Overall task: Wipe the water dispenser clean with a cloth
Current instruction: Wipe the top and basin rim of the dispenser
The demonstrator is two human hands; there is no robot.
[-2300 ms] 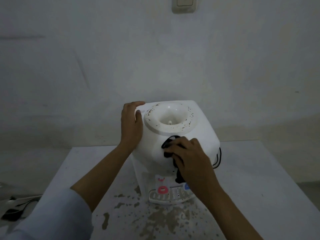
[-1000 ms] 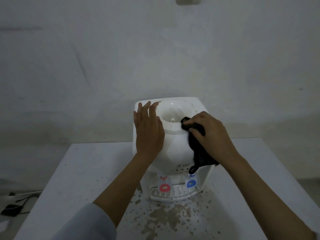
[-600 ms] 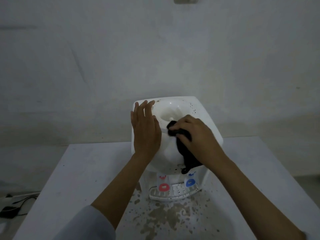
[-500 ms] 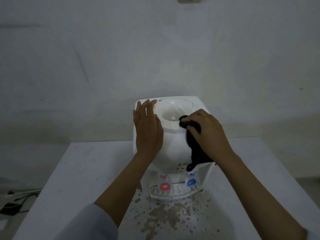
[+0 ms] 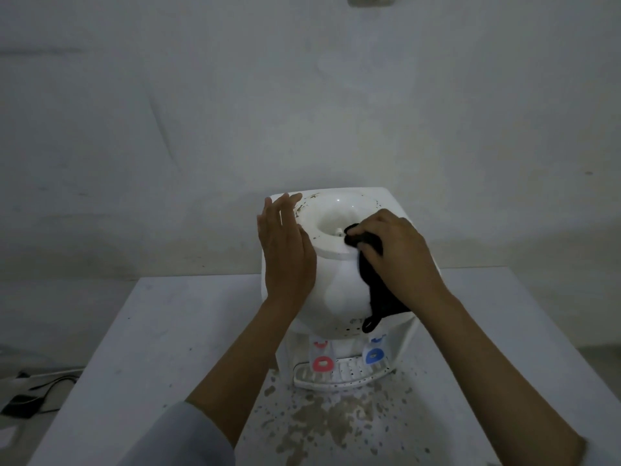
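Note:
A white tabletop water dispenser (image 5: 336, 290) stands at the middle of the table, its round top funnel speckled with brown dirt on the left rim. My right hand (image 5: 396, 257) presses a black cloth (image 5: 378, 297) against the funnel's right rim; the cloth's tail hangs down the rounded front. Flat against the dispenser's upper left side lies my left hand (image 5: 285, 253), fingers straight and together, holding nothing. A red tap (image 5: 322, 364) and a blue tap (image 5: 373, 356) sit above the drip tray (image 5: 339, 378).
The white table (image 5: 151, 348) carries brown splatter stains (image 5: 322, 422) in front of the dispenser. A grey wall rises close behind. On the floor at lower left lie a dark cable and plug (image 5: 27, 398). A wall switch (image 5: 369, 0) shows at the top edge.
My right hand has rubbed the cloth back and forth along the funnel's front-right rim and now sits at its right inner edge. My left hand shifted from gripping the corner to lying flat.

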